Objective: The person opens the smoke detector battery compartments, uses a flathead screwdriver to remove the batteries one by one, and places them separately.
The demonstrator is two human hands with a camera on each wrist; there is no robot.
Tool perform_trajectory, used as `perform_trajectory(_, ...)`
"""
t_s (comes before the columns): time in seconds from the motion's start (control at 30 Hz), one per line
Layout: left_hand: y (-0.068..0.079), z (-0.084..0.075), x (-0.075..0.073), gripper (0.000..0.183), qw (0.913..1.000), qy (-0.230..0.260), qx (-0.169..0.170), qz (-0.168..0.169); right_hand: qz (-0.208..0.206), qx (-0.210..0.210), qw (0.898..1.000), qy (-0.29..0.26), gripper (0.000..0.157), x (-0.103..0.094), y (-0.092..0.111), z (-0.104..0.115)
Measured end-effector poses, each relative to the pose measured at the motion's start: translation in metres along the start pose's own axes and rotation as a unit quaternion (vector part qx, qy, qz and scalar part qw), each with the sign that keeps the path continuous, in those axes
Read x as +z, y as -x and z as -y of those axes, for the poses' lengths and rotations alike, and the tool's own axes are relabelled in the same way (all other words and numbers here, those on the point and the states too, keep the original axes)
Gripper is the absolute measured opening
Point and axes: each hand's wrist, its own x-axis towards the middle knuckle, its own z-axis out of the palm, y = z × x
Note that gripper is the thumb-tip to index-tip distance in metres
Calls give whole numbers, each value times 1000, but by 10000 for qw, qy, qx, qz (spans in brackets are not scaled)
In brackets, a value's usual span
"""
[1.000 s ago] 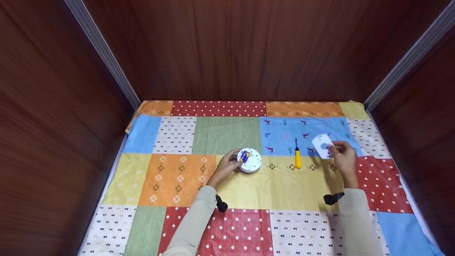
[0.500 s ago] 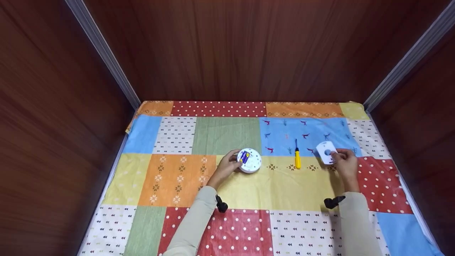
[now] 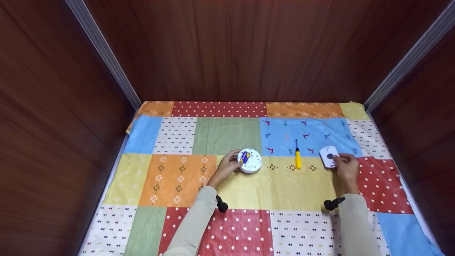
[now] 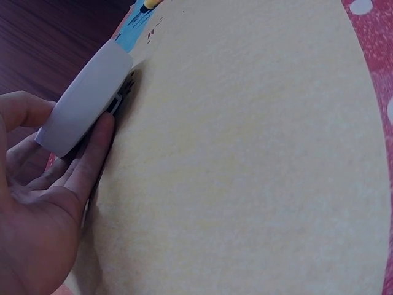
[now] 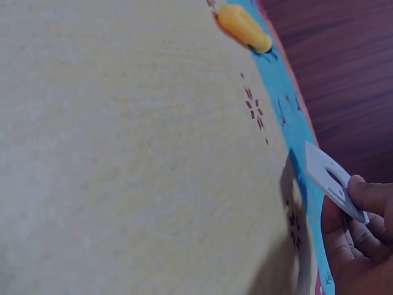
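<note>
The left hand (image 3: 224,169) grips the white round device (image 3: 253,165) at its nine-o'clock edge, taking twelve as the far wall (image 3: 227,49). Its thumb and fingers stand only as far apart as the device is thick, and the left wrist view shows digits on both sides of the white rim. A blue-purple and yellow label (image 3: 245,156) sits between ten and eleven o'clock on the device's upper face; its lettering is too small to read.

Towards three o'clock, well apart from the device, the right hand (image 3: 347,170) pinches the white plate (image 3: 325,155) at its four-o'clock edge. The grip is narrow: thumb on the holed face, fingers behind. The plate tilts, throwing a shadow on the patchwork cloth (image 3: 234,133). Small dark marks on it cannot be made out.

Between the two lies the screwdriver (image 3: 298,160), yellow handle to six o'clock, shaft to twelve. I cannot tell whether the device touches the cloth.
</note>
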Motion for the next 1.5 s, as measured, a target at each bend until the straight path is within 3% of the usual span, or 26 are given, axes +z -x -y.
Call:
perform_trajectory(0.27, 0, -1, 1, 62, 10000, 67, -53, 2, 74, 426, 9975, 556, 42, -1, 0, -6)
perform_trajectory(0.57, 0, -2, 1, 60, 9998, 34, -218, -29, -313, -148, 9895, 1403, 36, 0, 6, -10)
perform_trajectory(0.8, -1, -1, 1, 52, 9997, 87, -232, -31, -179, 44, 9771, 2118, 38, 1, 5, -11)
perform_trajectory(1.3, -1, -2, 1, 53, 9997, 151, -209, -30, -196, -182, 9765, 2139, 39, -1, 8, -12)
perform_trajectory(1.5, -1, -1, 1, 52, 9999, -5, -156, -34, -467, -374, 9761, 2091, 36, 9, 10, -2)
